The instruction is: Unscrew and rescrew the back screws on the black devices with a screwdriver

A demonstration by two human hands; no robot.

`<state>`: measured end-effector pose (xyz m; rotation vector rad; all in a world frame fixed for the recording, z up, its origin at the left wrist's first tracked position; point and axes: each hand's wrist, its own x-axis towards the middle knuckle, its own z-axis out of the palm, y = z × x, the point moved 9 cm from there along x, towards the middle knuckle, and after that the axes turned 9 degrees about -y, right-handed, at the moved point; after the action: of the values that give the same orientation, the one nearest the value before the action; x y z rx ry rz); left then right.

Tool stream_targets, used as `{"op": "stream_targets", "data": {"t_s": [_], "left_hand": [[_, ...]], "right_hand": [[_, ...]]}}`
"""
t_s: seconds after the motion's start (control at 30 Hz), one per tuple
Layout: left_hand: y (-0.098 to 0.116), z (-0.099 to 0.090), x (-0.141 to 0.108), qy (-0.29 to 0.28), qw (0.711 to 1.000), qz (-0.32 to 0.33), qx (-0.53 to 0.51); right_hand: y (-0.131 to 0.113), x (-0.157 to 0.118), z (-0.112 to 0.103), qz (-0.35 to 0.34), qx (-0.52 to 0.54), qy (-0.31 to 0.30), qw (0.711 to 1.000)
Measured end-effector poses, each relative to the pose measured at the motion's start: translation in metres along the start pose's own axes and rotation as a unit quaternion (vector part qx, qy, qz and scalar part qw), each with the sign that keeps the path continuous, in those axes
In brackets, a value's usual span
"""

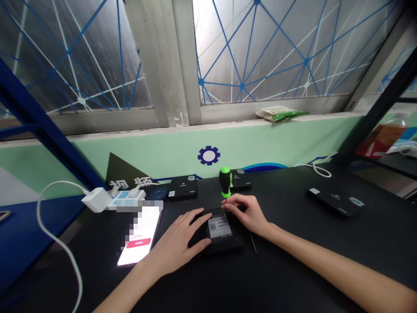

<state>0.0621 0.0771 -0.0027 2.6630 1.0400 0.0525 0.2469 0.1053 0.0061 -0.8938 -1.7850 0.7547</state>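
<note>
Blk tabletop [276, 282] running along pale-green wall [156, 152], under window [276, 56] w/ blue-white line pattern. Packet [283, 114] lying on sill [211, 126]. Blk device [224, 244] lying flat nr tabletop middle; L hand [177, 239] resting on it, fingers lying apart. R hand [252, 213] pinching shaft of screwdriver [225, 181], tool standing upright at device's far edge. Lit phone [143, 239] lying beside L hand, pwr strip [128, 199] behind.

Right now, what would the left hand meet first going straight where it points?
Probably the upright screwdriver with the green-and-black handle, its shaft at the right hand; depth is uncertain.
</note>
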Motion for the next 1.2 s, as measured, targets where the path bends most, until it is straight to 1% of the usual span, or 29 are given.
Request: {"op": "stream_targets", "data": {"t_s": [0.2,0.37,0.57,0.67,0.83,0.93,1.03,1.2], "left_hand": [[0.000,0.000,0.000,0.011,1.000,0.005,0.003],[-0.001,0.001,0.000,0.007,1.000,0.000,0.004],[0.001,-0.001,0.000,0.013,1.000,0.006,0.005],[0.001,-0.002,0.000,0.015,1.000,0.007,0.005],[0.000,-0.001,-0.001,0.006,1.000,-0.001,0.006],[0.000,-0.001,0.000,0.011,1.000,0.003,0.006],[0.000,-0.001,0.000,0.016,1.000,0.005,0.004],[-0.001,0.000,0.000,0.002,1.000,-0.004,0.003]], "right_hand": [[0.004,0.000,-0.002,0.013,0.002,0.017,1.000],[0.004,0.001,-0.002,0.016,0.016,0.020,1.000],[-0.006,0.000,0.002,-0.010,0.009,-0.017,1.000],[-0.006,-0.001,0.003,-0.017,0.008,-0.023,1.000],[-0.003,-0.001,0.000,-0.020,-0.010,-0.001,1.000],[-0.003,0.000,-0.001,-0.019,-0.026,0.016,0.999],[-0.004,0.000,-0.002,-0.014,-0.030,0.020,0.999],[-0.004,0.000,-0.002,-0.016,-0.015,0.017,1.000]]}}
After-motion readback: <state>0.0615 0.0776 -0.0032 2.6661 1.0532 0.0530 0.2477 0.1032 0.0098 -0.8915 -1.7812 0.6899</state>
